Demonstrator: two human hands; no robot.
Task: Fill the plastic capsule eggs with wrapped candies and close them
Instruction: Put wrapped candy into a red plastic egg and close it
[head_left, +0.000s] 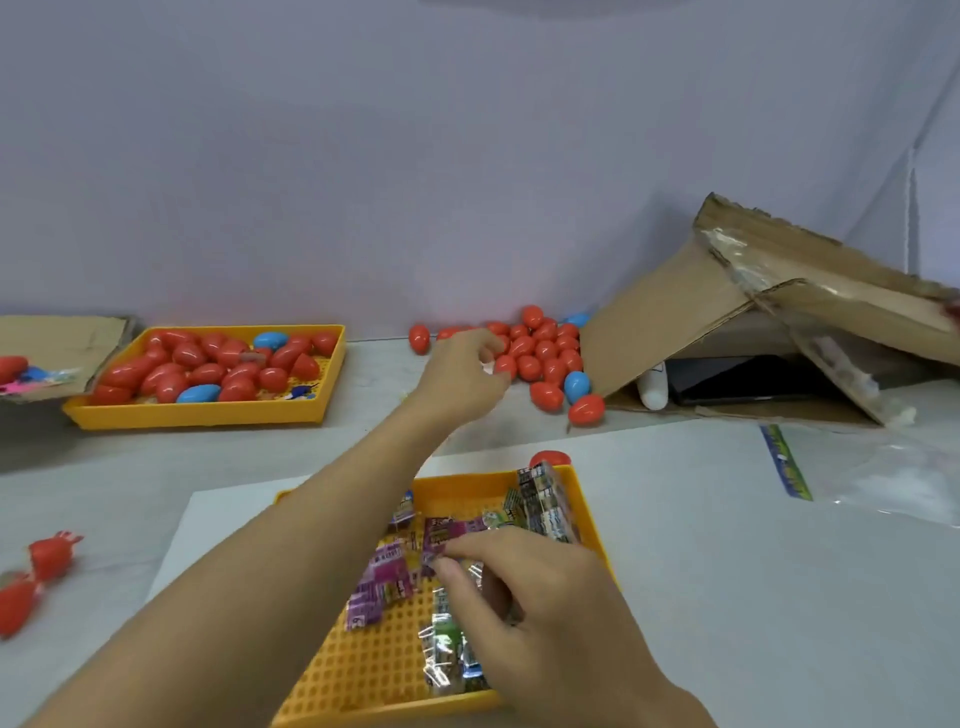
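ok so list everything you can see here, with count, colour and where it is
far tray: one, yellow, back left, full of red eggs with two blue
egg pile: many loose, red with two blue, back centre by the wall
near tray: one, yellow, front centre, holds candies
candies: many, purple, green and dark wrappers, in the near tray
lone egg: one, red, just behind the near tray
egg halves: a few, red, left edge of the table
box: one, brown cardboard, torn open, back right
flat cardboard: one, brown, far left
plastic bag: one, clear, right
left hand: reaches to the egg pile
right hand: fingers on candies in the near tray
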